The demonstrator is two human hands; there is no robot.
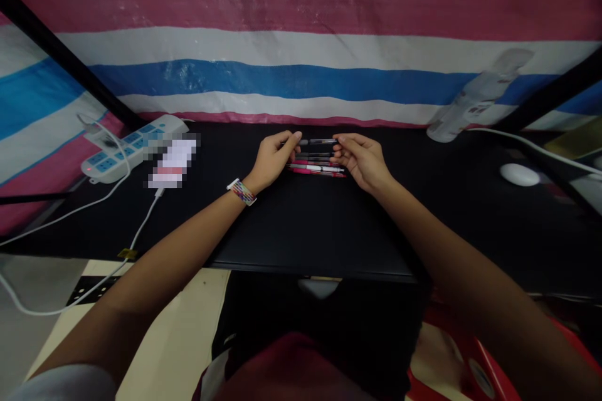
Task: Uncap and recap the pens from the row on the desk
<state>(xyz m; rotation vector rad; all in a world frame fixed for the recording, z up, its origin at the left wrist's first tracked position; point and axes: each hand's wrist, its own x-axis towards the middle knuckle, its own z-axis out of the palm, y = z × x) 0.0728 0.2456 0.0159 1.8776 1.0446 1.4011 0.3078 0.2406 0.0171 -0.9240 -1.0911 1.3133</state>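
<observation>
So, L hand [273,158] pinches one end of a dark-and-clear pen [322,141], thumb on top, while R hand [362,161] grips the opp. end w/ its fingertips, so the pen spans the gap btwn them. Just on the near side, more pens [320,169] lie side by side on the black tabletop [301,225], pink & white ones closest to the body.
</observation>
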